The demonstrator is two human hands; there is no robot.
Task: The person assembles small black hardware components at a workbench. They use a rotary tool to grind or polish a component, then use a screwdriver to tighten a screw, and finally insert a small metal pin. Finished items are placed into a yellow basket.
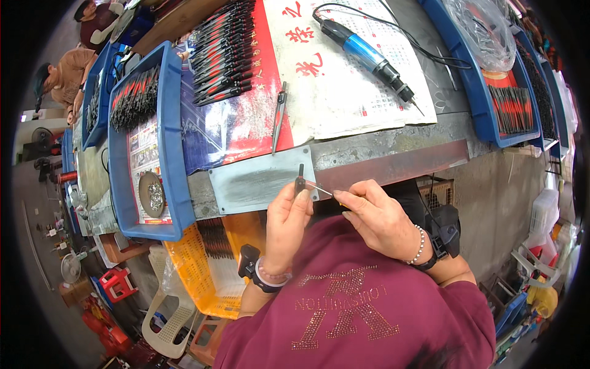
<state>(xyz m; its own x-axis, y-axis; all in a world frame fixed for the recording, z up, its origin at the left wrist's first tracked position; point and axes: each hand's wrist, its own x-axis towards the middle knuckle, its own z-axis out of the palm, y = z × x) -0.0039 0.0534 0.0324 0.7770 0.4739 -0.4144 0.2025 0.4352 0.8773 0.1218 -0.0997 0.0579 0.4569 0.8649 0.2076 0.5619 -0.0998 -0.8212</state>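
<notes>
The left hand [285, 224] pinches a small dark part [300, 181] near the right end of a pale plate [261, 183]. The right hand [382, 224] grips a thin metal tool [319, 188]; its tip seems to touch the part, though it is too small to be sure. Beyond the plate lie a black-and-red piece [280, 114] and a blue power screwdriver [364, 54]; leftward stands a blue bin [174, 141].

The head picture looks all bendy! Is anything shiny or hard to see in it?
In the head view, the fisheye lens makes things lean near its dark rim; white glare sits on the red-and-blue sheet and the clear plastic bag; the dark part in the left hand is too small for detail.
</notes>
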